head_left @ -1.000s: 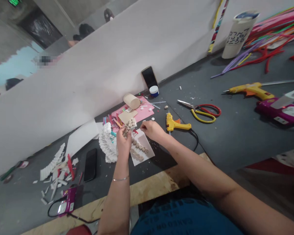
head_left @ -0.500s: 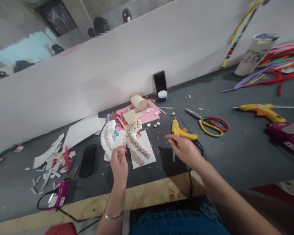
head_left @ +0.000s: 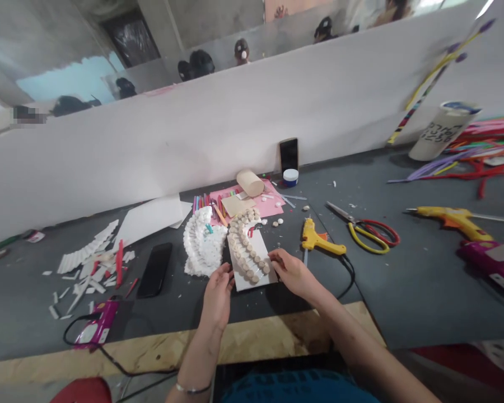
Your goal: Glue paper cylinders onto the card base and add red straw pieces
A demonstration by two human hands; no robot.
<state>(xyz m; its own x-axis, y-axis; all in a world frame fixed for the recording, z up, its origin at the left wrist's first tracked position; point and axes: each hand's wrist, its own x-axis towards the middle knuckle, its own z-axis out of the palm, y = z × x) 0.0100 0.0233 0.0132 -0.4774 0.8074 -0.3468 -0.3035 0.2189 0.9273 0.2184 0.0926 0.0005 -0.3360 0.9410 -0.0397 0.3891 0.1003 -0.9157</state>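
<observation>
A white card lies in front of me, bearing curved rows of small round beige pieces and a bit of red. At its lower left edge is my left hand, fingers loosely bent and a little apart. My right hand has its thumb and fingers at the card's right edge, apparently pinching it. Left of the card rests a fan-shaped white piece built of small white bits, with a teal spot. A yellow glue gun lies on the table to the right of my right hand.
Scissors and a second glue gun lie to the right. On the left are a black phone, paper scraps and a purple device with a cable. Pink paper and a beige roll sit behind.
My right hand has moved left, from beside the yellow glue gun to the card's right edge. My left hand has dropped from the white piece to the card's lower left edge. The camera view has shifted.
</observation>
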